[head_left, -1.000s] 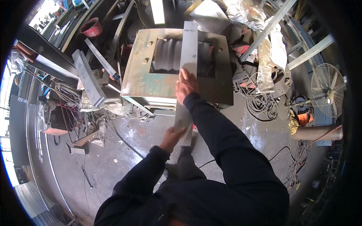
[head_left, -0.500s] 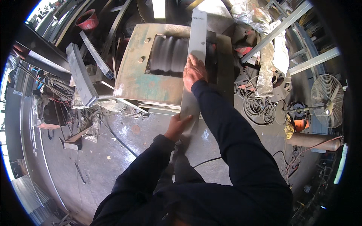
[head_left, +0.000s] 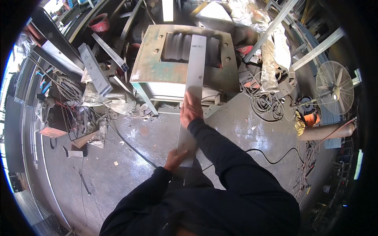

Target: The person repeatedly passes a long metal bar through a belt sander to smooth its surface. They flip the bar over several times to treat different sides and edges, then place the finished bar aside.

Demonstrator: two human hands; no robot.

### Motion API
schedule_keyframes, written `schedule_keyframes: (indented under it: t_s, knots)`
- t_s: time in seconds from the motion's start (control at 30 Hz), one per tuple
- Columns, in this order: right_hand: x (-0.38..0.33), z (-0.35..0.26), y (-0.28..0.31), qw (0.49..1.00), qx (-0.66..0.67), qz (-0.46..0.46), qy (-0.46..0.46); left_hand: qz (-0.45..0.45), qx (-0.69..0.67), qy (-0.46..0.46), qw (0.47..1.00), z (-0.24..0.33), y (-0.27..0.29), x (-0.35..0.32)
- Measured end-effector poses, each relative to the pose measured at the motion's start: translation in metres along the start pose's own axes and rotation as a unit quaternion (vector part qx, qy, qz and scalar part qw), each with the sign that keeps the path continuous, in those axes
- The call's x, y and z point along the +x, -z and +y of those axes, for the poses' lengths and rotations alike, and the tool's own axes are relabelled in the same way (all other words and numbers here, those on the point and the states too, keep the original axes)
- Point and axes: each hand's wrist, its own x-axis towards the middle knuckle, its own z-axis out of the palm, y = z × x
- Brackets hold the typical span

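A long grey metal bar (head_left: 195, 63) runs from near my body out over a low machine (head_left: 151, 70) with a worn beige and green housing. Its far end lies across the housing's opening, where a dark, blurred, ribbed roller (head_left: 174, 46) shows. Close to the bar's near end, my left hand (head_left: 175, 159) is closed on it, thumb over the top and the other fingers mostly hidden beneath. Farther along, my right hand (head_left: 191, 109) holds the bar from above, its fingers close together on the upper face. Whether the bar touches the roller I cannot tell.
Left of the machine several metal profiles (head_left: 94, 70) lean over scrap, with a red bucket (head_left: 99, 23) behind. On the right are coiled cables (head_left: 267, 103), a standing fan (head_left: 334, 88) and a brown gas cylinder (head_left: 327, 131). A black cable (head_left: 130, 147) crosses the floor.
Both hands and the bar have come back toward my body. The bar's far end has drawn back from beyond the housing to over the opening, uncovering more of the roller.
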Motion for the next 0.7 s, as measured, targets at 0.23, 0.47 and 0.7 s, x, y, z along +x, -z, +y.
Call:
schedule_keyframes:
  t_s: [0.23, 0.47, 0.7]
  knots:
    - [-0.093, -0.07, 0.0, 0.999, 0.018, -0.005, -0.027, -0.018, -0.033, 0.018, 0.999, -0.046, 0.056, -0.095]
    - [-0.123, -0.096, 0.005, 0.97, 0.141, 0.001, -0.199, 0.166, 0.421, -0.121, 0.883, -0.043, 0.075, -0.148]
    - [-0.134, -0.068, -0.034, 0.839, 0.34, -0.02, -0.424, 0.165, 0.54, -0.208, 0.799, -0.013, 0.052, -0.186]
